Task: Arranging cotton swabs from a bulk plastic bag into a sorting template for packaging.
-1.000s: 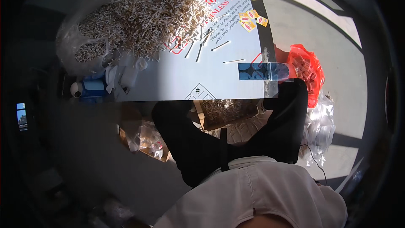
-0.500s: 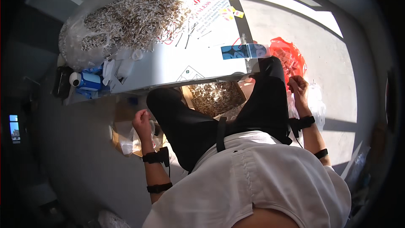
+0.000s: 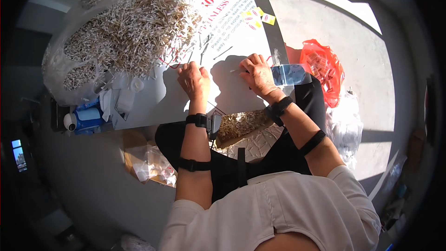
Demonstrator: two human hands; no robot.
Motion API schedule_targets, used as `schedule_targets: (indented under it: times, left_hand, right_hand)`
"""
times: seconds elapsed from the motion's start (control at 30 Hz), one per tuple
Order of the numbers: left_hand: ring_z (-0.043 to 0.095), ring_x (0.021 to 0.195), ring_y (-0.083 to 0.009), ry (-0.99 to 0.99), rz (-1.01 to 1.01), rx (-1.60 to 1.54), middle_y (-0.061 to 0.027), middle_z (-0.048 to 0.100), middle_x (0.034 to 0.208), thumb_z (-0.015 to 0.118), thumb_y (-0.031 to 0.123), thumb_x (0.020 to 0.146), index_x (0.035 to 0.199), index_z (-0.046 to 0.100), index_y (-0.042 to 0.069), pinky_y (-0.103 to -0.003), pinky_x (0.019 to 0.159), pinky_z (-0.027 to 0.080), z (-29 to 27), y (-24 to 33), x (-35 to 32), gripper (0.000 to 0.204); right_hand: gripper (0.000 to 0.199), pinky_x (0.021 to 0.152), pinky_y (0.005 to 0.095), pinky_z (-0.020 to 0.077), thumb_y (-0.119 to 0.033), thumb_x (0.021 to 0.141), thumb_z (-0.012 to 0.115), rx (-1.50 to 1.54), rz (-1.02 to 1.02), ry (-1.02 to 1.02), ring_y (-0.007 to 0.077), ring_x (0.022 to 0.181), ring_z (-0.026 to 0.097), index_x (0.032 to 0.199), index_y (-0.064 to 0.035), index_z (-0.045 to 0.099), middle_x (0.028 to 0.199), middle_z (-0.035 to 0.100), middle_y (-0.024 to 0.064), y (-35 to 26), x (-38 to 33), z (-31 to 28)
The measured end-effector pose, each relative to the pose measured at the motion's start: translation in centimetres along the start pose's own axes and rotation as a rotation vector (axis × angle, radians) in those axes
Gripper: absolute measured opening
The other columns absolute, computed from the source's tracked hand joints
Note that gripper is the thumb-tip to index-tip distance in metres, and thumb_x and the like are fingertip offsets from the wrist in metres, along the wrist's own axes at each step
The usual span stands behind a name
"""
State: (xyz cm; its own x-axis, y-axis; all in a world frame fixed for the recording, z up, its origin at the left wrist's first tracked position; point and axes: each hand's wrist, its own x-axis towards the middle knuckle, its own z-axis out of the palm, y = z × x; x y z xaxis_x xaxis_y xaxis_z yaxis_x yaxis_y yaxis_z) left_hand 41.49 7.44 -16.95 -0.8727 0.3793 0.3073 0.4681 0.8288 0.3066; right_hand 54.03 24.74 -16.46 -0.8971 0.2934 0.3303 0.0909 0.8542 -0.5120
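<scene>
The left hand (image 3: 193, 81) is above the bench (image 3: 151, 97) with its fingers bent; I cannot tell if its grip pinches something or if the fingertips touch the surface. The right hand (image 3: 258, 75) is also there, well apart from the left, its fingers curled. A loose swab (image 3: 234, 70) lies just beside its fingertips, but I cannot tell whether this grip is closed on anything. Near the right wrist, a blue and clear packet (image 3: 287, 75) reaches over the bench's right edge.

Beyond the left hand, a big pile of cotton swabs (image 3: 139, 28) spreads on the bench, partly inside a clear plastic bag (image 3: 55, 72). Small yellow labels (image 3: 254, 18) lie near the far right edge. At the near left corner there is a blue bottle (image 3: 89, 117).

Below the bench, a box of swabs (image 3: 241, 125) shows between the knees. To the right hangs or stands a red bag (image 3: 332, 86).
</scene>
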Motion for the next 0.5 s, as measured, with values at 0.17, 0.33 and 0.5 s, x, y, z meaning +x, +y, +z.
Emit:
schedule_targets:
  times: [0.17, 0.33, 0.5]
  left_hand:
    - [0.057, 0.082, -0.0339, -0.007, 0.158, -0.133, -0.0125, 0.058, 0.082, 0.071, 0.0, 0.072, 0.082, 0.053, 0.005, -0.046, 0.085, 0.043, 1.0, 1.3, -0.7, 0.022]
    - [0.055, 0.085, -0.0347, 0.079, 0.223, -0.133, -0.012, 0.057, 0.083, 0.073, 0.006, 0.074, 0.085, 0.055, 0.005, -0.045, 0.077, 0.044, 1.9, 1.0, 4.9, 0.021]
    - [0.054, 0.094, -0.0324, 0.076, 0.22, 0.024, -0.0107, 0.058, 0.089, 0.075, 0.013, 0.074, 0.087, 0.061, 0.006, -0.047, 0.08, 0.044, 2.6, 3.6, 6.8, 0.02]
  right_hand:
    - [0.009, 0.079, 0.0383, 0.0455, -0.013, 0.076, 0.065, 0.071, -0.164, -0.068, 0.0264, 0.09, 0.054, 0.084, -0.0102, 0.061, 0.092, 0.054, 0.0057, 0.2, -1.1, 1.1]
    - [0.012, 0.08, 0.0384, 0.0461, -0.012, 0.075, 0.066, 0.145, -0.145, -0.033, 0.0272, 0.088, 0.054, 0.085, -0.0092, 0.061, 0.092, 0.054, 0.0061, -0.7, -1.1, 1.4]
    - [0.024, 0.08, 0.0395, 0.0504, -0.007, 0.072, 0.071, 0.238, -0.042, -0.03, 0.0313, 0.092, 0.056, 0.094, -0.0071, 0.061, 0.101, 0.054, 0.0097, -0.9, -0.9, 0.7]
